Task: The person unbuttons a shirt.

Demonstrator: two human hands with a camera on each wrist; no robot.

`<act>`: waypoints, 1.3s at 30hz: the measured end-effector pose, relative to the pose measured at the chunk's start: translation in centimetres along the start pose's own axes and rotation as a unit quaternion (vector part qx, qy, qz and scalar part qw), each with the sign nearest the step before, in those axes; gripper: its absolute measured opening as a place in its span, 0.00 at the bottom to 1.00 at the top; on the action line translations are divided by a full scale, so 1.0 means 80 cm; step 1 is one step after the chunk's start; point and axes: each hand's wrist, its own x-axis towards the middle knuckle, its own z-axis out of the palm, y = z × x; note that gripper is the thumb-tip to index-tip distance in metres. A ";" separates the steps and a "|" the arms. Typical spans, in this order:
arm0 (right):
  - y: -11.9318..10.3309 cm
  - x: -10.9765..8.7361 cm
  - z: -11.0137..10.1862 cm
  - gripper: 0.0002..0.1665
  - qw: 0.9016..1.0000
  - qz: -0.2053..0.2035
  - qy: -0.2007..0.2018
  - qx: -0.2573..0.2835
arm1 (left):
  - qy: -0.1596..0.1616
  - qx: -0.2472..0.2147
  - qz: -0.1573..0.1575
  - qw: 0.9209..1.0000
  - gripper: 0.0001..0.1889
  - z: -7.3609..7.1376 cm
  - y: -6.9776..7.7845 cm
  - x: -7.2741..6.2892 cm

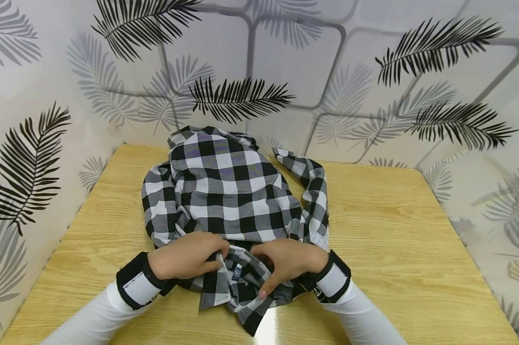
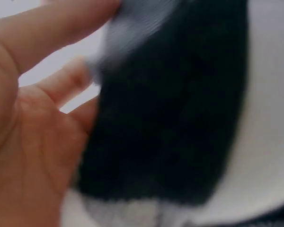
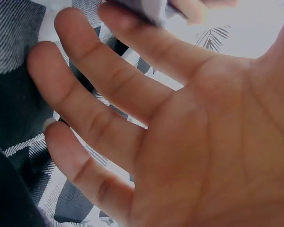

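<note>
A black, white and grey checked shirt (image 1: pixel 224 187) lies on the table with its collar end toward me. My left hand (image 1: pixel 192 256) pinches the left side of the collar, and in the left wrist view a dark patch of the shirt (image 2: pixel 161 104) hangs beside the palm. On the collar's right side is my right hand (image 1: pixel 287 261), thumb spread away from the index finger. The right wrist view shows this hand's fingers (image 3: pixel 113 85) loosely extended against the checked cloth (image 3: pixel 19 104). A small dark label (image 1: pixel 237 272) shows inside the neck between both hands.
The wooden table (image 1: pixel 384 230) extends to both sides of the shirt. One sleeve (image 1: pixel 315 191) bends along the shirt's right side, and another sleeve (image 1: pixel 159 206) lies folded at the left. Behind stands a pale leaf-patterned wall (image 1: pixel 294 62).
</note>
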 end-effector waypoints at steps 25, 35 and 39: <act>0.002 -0.008 -0.038 0.34 0.892 -0.049 0.444 0.076 | 0.285 -0.001 -0.104 0.953 0.06 -0.059 -0.020 -0.003; 0.014 -0.006 -0.015 0.04 0.899 0.021 0.423 0.108 | 0.354 0.036 -0.112 0.928 0.10 -0.065 -0.027 -0.010; 0.016 -0.017 -0.027 0.05 0.867 0.004 0.494 0.069 | 0.370 0.054 -0.062 0.925 0.11 -0.070 -0.033 -0.015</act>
